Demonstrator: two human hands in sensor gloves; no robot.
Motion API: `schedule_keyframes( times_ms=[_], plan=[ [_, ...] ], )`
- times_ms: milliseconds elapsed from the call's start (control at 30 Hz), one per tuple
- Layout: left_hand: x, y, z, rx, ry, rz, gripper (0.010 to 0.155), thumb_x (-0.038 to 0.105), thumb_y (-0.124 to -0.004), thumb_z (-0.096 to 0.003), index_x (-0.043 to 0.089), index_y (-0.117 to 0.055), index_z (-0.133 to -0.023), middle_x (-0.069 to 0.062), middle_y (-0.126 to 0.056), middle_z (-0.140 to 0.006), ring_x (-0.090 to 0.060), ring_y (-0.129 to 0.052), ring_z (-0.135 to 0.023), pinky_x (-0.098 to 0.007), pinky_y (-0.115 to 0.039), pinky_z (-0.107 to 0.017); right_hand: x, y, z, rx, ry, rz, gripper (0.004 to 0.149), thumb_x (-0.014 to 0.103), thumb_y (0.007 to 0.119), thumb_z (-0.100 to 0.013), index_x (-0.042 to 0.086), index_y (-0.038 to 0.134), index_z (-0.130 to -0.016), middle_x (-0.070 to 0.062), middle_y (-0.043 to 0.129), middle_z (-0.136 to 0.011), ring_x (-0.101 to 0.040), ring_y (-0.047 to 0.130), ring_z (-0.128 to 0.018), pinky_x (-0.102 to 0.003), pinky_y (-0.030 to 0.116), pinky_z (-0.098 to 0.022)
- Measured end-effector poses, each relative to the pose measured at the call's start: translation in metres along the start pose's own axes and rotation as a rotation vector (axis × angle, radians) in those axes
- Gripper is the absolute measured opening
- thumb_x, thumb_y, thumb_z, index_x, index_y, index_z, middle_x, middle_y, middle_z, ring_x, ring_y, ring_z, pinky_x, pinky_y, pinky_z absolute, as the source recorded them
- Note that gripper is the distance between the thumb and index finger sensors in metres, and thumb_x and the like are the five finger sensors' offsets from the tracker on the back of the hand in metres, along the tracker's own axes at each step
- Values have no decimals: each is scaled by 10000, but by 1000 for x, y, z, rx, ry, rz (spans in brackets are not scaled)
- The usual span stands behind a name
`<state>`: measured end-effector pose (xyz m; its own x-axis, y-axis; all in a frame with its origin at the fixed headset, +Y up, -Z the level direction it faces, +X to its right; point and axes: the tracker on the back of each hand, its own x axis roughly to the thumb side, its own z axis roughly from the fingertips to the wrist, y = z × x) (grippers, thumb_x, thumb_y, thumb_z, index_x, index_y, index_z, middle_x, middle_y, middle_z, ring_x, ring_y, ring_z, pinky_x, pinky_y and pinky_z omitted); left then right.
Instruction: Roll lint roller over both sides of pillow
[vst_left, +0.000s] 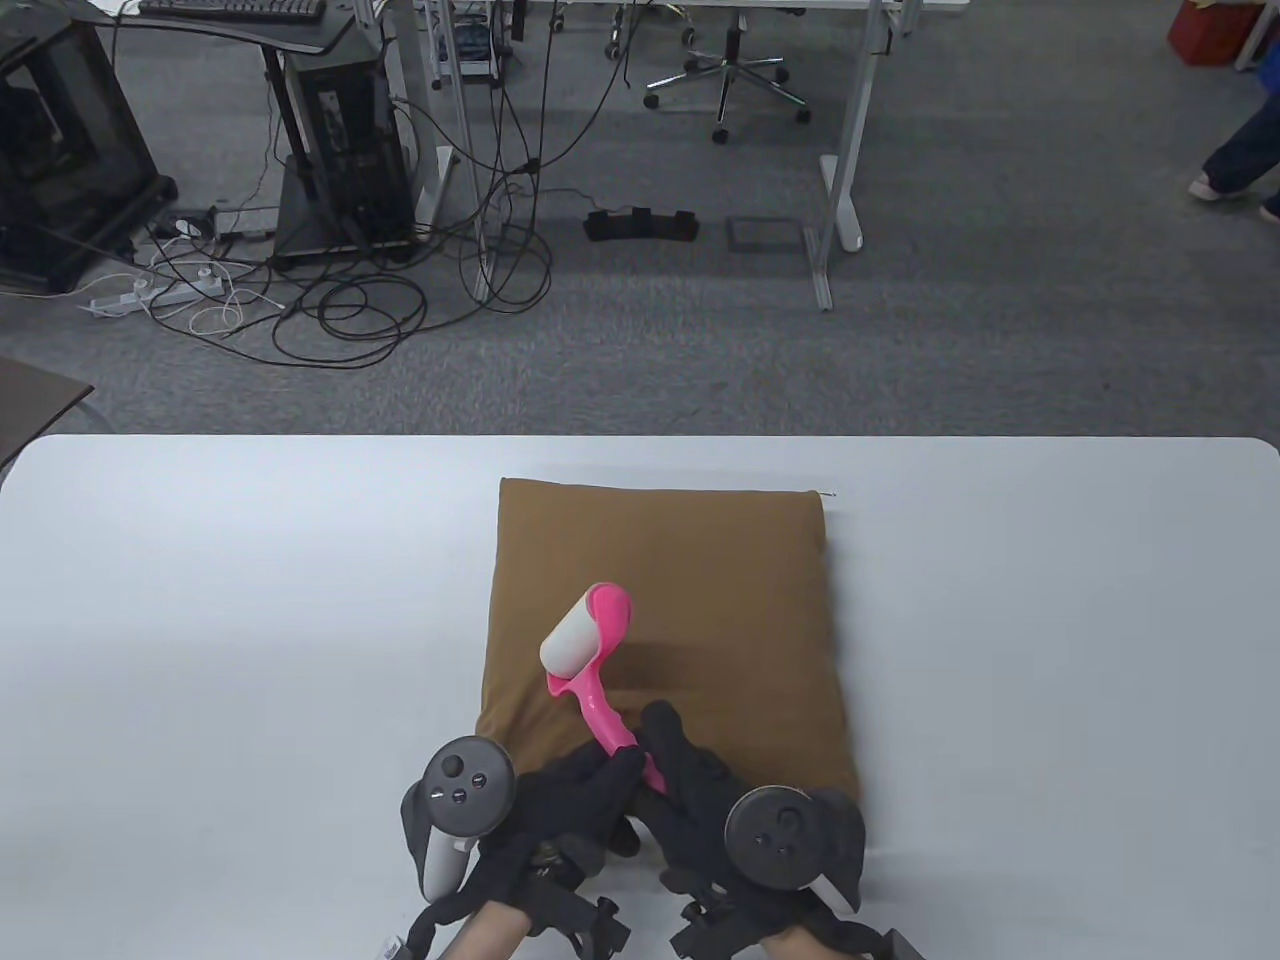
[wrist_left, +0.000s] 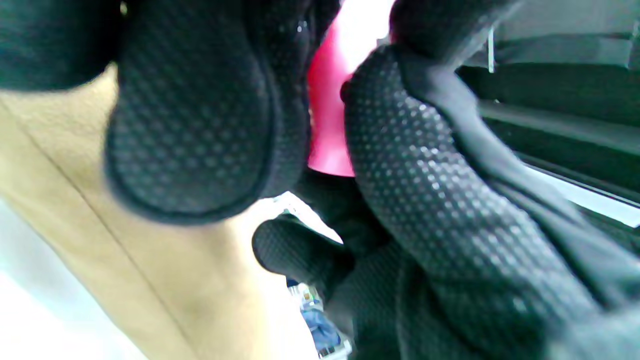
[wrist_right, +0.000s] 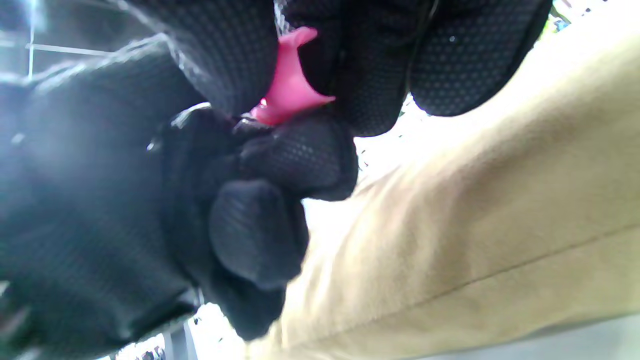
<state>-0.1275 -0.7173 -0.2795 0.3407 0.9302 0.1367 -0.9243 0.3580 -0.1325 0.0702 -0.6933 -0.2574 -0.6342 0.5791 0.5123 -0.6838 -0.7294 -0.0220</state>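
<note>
At the table's six o'clock edge, the left hand and right hand both grip the handle of the pink lint roller, its white roll up toward twelve above the brown pillow.

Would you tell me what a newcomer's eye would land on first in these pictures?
The bright pink lint roller stands out, its white roll over the middle of the brown pillow on the white table. Near the pillow's front edge, the left hand and right hand both hold its handle.
</note>
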Motion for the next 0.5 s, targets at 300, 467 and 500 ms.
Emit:
schedule_keyframes(
  times_ms=[300, 467, 500],
  plan=[
    [-6, 3, -7, -8, 29, -25, 636, 481, -782, -486, -45, -752, -843, -164, -1016, -616, -228, -1092, -268, -465, -880, -231, 6, 6, -1, 37, -13, 144, 766, 395, 745, -567, 44, 330, -1106, -144, 674, -1082, -396, 793, -863, -579, 757, -492],
    [12, 32, -7, 176, -100, -310, 647, 496, -744, -493, -37, -726, -859, -120, -992, -577, -125, -999, -111, -436, -873, -176, -33, -20, -8, -66, 106, 298, 776, 494, 740, -550, 78, 416, -1121, -309, 371, -1157, -501, 550, -972, -680, 622, -571],
    [13, 36, -7, 190, -101, -334, 652, 495, -742, -492, -43, -727, -859, -113, -995, -565, -116, -991, -94, -431, -874, -168, -42, -24, -9, -63, 150, 318, 777, 504, 737, -549, 91, 418, -1124, -314, 346, -1160, -518, 509, -985, -701, 590, -583]
  ],
)
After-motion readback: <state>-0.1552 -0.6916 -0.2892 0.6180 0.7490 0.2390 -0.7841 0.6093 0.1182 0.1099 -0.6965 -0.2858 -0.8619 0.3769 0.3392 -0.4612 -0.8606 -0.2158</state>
